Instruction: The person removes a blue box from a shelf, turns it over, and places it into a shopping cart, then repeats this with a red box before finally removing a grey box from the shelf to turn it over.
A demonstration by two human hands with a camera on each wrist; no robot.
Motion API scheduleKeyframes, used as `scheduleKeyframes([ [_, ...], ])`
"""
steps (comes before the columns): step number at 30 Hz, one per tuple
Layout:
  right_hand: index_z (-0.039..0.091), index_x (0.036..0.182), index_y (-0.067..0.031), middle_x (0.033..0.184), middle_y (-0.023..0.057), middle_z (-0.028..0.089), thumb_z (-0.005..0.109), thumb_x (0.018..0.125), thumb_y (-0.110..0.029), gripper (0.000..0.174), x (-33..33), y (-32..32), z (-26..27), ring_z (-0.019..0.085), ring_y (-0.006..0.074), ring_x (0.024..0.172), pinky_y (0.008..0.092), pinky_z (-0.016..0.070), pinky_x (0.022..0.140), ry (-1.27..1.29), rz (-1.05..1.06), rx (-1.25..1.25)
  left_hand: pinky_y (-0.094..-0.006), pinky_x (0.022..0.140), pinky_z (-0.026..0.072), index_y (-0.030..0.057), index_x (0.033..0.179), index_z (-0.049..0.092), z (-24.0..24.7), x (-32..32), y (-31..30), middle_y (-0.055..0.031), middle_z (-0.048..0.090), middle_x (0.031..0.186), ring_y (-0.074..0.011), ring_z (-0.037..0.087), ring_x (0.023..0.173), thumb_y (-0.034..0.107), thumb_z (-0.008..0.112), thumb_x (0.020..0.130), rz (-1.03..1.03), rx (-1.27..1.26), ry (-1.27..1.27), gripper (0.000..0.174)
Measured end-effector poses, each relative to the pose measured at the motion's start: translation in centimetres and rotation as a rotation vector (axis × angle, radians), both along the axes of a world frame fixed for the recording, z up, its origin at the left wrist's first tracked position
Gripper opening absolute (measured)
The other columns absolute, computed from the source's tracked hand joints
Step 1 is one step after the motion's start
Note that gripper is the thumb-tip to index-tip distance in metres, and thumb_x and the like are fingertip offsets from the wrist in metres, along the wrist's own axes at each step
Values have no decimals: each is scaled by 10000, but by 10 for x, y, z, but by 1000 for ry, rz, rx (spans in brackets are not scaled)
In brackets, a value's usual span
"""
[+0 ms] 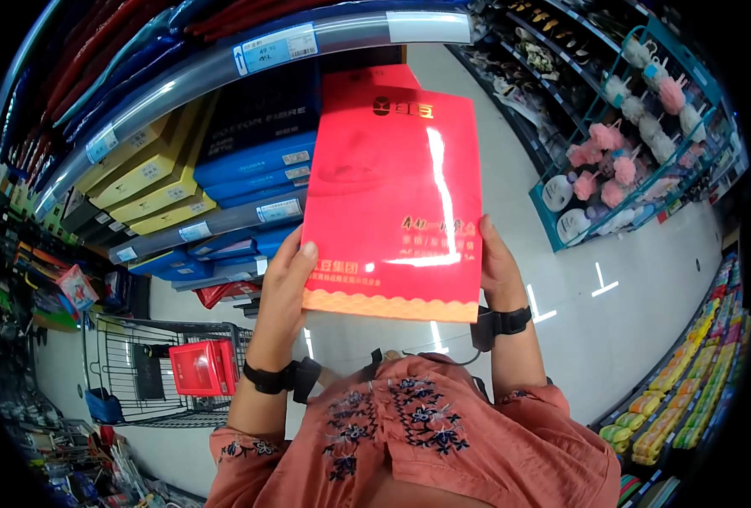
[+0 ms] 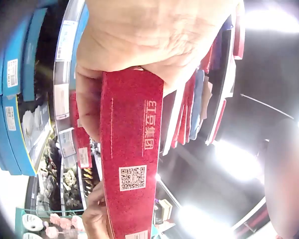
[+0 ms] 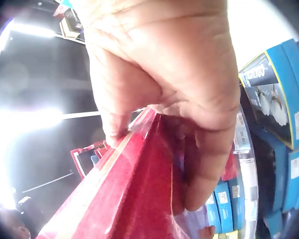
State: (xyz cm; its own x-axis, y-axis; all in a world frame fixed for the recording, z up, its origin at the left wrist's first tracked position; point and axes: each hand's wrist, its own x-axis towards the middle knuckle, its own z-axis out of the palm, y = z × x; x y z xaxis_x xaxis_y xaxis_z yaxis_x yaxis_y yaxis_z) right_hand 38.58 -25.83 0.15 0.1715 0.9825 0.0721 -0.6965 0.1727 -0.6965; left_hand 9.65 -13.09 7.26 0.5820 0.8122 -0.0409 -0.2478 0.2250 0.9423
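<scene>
Both hands hold a flat red gift box (image 1: 392, 195) with a glossy wrapped front and a gold wavy band along its lower edge. My left hand (image 1: 287, 275) grips its lower left side, thumb on the front. On the opposite side, my right hand (image 1: 501, 262) grips the lower right edge. The left wrist view shows the box's narrow red side (image 2: 132, 134) with a QR code, my left hand (image 2: 149, 40) curled round it. In the right wrist view, the fingers of my right hand (image 3: 164, 74) wrap a plastic-covered corner. Another red box (image 1: 371, 78) shows behind the held one.
Shelves at left carry blue boxes (image 1: 261, 161) and yellow boxes (image 1: 155, 182) behind price-tag rails. A shopping cart (image 1: 138, 339) with a red box (image 1: 202, 368) inside stands at lower left. A teal rack (image 1: 553, 229) of pink and white puffs stands across the aisle floor (image 1: 562, 279).
</scene>
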Motion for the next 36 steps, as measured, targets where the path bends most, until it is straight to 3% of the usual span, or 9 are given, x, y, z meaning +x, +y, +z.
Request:
scheduleKeyframes([
  [8, 457, 1439, 45, 1374, 171, 592, 543, 1036, -478, 667, 6, -2, 26, 613, 215, 1226, 334, 502, 1022, -213, -265, -84, -297, 964, 535, -79, 1374, 508, -17, 48, 29, -143, 658, 1255, -162, 669, 1102, 260, 569, 1051, 14, -95, -91, 473],
  [9, 432, 1460, 50, 1393, 171, 574, 550, 1033, -473, 686, 4, -2, 32, 601, 214, 1241, 329, 493, 1028, -262, -305, -49, -302, 947, 538, -59, 1249, 584, -13, 55, 29, -136, 677, 1199, -169, 677, 1066, 252, 558, 1058, 42, -98, -124, 366],
  [11, 365, 1515, 51, 1446, 180, 526, 626, 1002, -394, 728, 7, -5, 32, 517, 240, 1344, 357, 429, 1108, -255, -318, -39, -307, 956, 535, -47, 1248, 583, -12, 65, 35, -136, 670, 1207, -170, 669, 1088, 256, 555, 1060, 74, -84, -129, 358],
  [17, 373, 1505, 76, 1402, 190, 552, 714, 952, -206, 708, 3, 15, 37, 583, 232, 1252, 333, 457, 1065, -716, -554, -109, -334, 1002, 522, -28, 1352, 497, -20, 80, 56, -164, 608, 1300, -201, 634, 1163, 315, 551, 1060, 94, -156, -241, 453],
  [20, 421, 1478, 68, 1358, 183, 580, 723, 944, -177, 660, 7, 31, 33, 635, 219, 1158, 328, 519, 982, -668, -561, -90, -333, 982, 531, -39, 1436, 435, -23, 77, 52, -179, 583, 1341, -214, 615, 1195, 310, 575, 1045, 86, -13, -201, 543],
  [26, 543, 1387, 39, 1217, 150, 582, 707, 955, -218, 528, 23, 57, 26, 681, 168, 911, 273, 586, 666, -806, -672, -148, -239, 738, 553, -42, 1520, 350, -41, 75, 58, -183, 547, 1389, -177, 617, 1120, 273, 652, 991, 160, 395, 207, 686],
  [30, 584, 1360, 10, 1157, 136, 566, 724, 939, -245, 511, 34, 81, 29, 684, 169, 847, 260, 570, 600, -865, -715, -166, -209, 650, 524, -44, 1457, 448, -45, 89, 83, -144, 600, 1198, -133, 610, 991, 329, 678, 972, 327, 575, 425, 654],
  [31, 590, 1355, 5, 1151, 135, 568, 728, 936, -253, 511, 36, 86, 30, 686, 170, 832, 260, 566, 589, -885, -728, -184, -204, 617, 509, -40, 1342, 537, -45, 93, 85, -107, 619, 1057, -111, 608, 898, 358, 686, 964, 384, 628, 365, 569],
  [36, 586, 1354, 11, 1196, 146, 599, 721, 946, -314, 539, 41, 98, 34, 672, 151, 771, 247, 533, 563, -969, -760, -264, -224, 566, 494, -13, 1176, 577, -60, 101, 106, -76, 649, 966, -107, 620, 787, 355, 688, 958, 398, 604, 345, 443],
])
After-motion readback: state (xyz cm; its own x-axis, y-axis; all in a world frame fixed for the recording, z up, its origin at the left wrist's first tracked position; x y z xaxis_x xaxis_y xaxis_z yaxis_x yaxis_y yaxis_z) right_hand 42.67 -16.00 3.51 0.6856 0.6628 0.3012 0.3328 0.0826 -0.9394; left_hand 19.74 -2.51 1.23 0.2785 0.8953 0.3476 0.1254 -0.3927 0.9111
